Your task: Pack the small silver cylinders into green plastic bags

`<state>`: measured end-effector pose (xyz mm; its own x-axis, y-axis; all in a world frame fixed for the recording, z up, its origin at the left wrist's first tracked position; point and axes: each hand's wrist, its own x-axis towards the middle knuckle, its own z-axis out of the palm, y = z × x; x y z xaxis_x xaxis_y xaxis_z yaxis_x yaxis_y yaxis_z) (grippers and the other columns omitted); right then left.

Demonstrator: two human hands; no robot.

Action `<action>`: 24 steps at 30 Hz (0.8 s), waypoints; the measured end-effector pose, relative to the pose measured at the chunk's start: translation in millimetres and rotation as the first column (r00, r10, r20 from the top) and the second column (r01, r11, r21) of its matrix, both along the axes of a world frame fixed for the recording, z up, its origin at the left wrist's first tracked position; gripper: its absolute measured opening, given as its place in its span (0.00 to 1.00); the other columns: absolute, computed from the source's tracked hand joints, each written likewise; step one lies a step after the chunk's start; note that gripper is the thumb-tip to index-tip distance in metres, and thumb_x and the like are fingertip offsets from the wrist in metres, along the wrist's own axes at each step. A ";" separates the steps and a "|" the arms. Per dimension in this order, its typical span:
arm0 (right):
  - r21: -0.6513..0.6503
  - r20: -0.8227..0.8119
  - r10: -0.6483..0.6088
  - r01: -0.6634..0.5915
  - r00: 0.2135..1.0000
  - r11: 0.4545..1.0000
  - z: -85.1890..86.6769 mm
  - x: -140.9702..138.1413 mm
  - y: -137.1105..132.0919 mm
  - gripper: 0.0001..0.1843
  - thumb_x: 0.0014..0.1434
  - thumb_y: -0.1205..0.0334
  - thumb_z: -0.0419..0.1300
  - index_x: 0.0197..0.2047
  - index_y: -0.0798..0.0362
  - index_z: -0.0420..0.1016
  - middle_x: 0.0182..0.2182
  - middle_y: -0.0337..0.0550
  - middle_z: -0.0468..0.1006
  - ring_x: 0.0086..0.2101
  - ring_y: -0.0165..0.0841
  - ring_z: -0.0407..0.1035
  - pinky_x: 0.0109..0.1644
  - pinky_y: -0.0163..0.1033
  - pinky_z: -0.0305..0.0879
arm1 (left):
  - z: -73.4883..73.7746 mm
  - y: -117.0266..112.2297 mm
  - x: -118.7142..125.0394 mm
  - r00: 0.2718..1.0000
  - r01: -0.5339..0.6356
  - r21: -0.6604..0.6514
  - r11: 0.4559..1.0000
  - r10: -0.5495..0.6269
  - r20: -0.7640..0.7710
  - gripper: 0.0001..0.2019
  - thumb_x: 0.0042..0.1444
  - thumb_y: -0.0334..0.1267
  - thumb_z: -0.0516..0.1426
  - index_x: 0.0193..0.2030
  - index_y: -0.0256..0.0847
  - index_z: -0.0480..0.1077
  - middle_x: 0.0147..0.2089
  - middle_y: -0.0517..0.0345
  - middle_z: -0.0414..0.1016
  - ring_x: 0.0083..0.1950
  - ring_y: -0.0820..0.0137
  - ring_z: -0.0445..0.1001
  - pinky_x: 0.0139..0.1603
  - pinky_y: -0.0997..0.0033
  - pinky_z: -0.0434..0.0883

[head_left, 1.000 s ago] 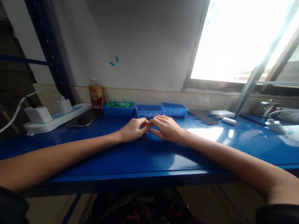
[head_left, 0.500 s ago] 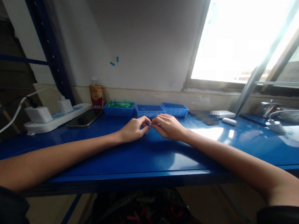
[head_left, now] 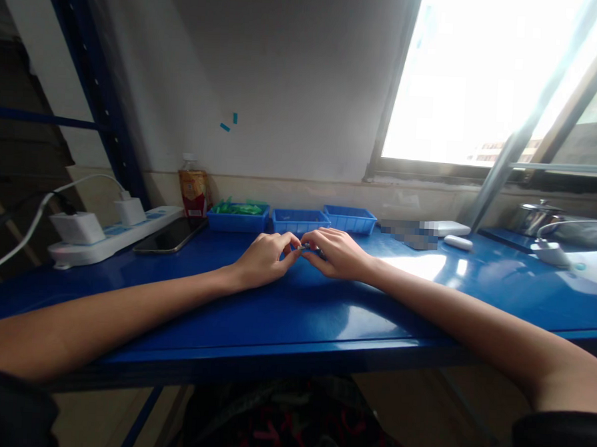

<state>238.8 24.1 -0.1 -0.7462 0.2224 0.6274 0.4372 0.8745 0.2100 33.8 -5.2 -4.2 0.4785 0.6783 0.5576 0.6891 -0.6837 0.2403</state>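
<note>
My left hand and my right hand rest on the blue table, fingertips meeting in a pinch. Between them they hold a tiny dark part, too small to name. Just behind the hands stand three small blue trays: the left tray holds green pieces, the middle tray and the right tray show little inside.
A white power strip with two chargers lies at the left, a dark phone beside it. A bottle stands by the wall. White devices and a metal pot sit at the right under the window.
The two hands have drawn a little closer at the fingertips and shifted slightly; the small part shows between them now. Nothing else has moved.
</note>
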 end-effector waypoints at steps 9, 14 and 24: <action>0.068 0.045 0.053 -0.056 0.998 0.996 -0.2 0.6 2.4 0.07 0.64 0.62 0.51 0.41 0.54 0.68 0.31 0.44 0.75 0.32 0.33 0.67 0.38 0.36 0.62 | 2.9 -5.9 0.8 1.000 0.003 -0.130 0.992 -0.006 -0.021 0.16 0.63 0.48 0.48 0.43 0.39 0.69 0.29 0.59 0.74 0.27 0.72 0.71 0.28 0.75 0.62; 0.068 0.036 0.042 -0.044 0.998 0.997 -0.7 0.6 3.1 0.09 0.65 0.59 0.51 0.41 0.54 0.68 0.30 0.44 0.74 0.32 0.33 0.68 0.38 0.37 0.62 | 3.2 -8.9 1.8 0.998 -0.021 -0.072 0.997 0.017 -0.062 0.14 0.60 0.45 0.51 0.49 0.41 0.64 0.32 0.60 0.75 0.28 0.71 0.72 0.29 0.73 0.63; 0.058 0.007 0.047 -0.047 0.999 0.997 -0.7 -0.8 2.1 0.13 0.66 0.59 0.49 0.36 0.55 0.70 0.28 0.44 0.75 0.30 0.31 0.68 0.37 0.36 0.61 | 4.3 -13.4 3.2 0.977 -0.065 0.101 0.993 0.084 -0.197 0.10 0.59 0.41 0.52 0.44 0.40 0.66 0.32 0.60 0.76 0.31 0.68 0.73 0.35 0.70 0.65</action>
